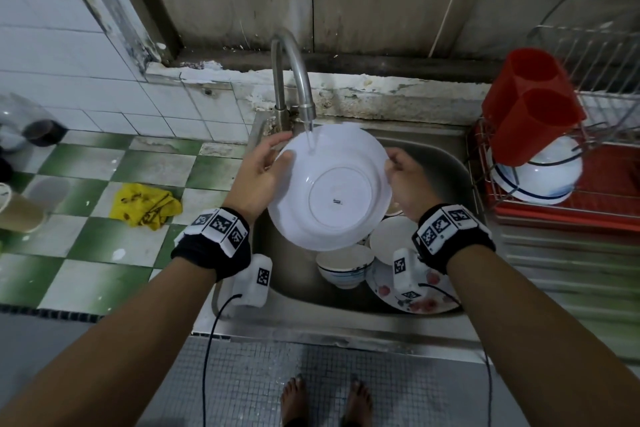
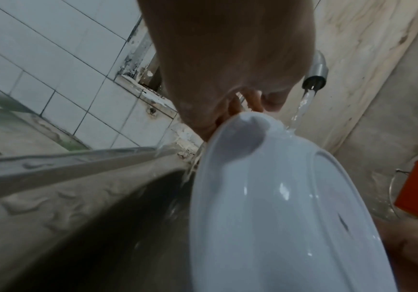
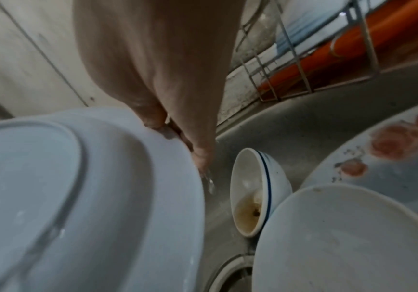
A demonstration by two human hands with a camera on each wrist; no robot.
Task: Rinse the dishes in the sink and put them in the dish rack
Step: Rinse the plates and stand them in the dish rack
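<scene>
plate (image 1: 329, 191): held tilted over the sink (image 1: 446, 156), underside up, water from the tap (image 1: 294, 76) landing near its far rim
left hand (image 1: 258, 177): fingers curled on the left rim
right hand (image 1: 403, 180): rim pinched on the right
rack (image 1: 568, 184): at the sink's right edge, 1 bowl (image 1: 540, 177) inside

Head view looking down, wrist views close, all sharing plate (image 1: 329, 191)

Both hands — left hand (image 1: 258, 173), right hand (image 1: 403, 180) — hold white plate (image 1: 329, 191) under faucet (image 1: 294, 80).
</scene>
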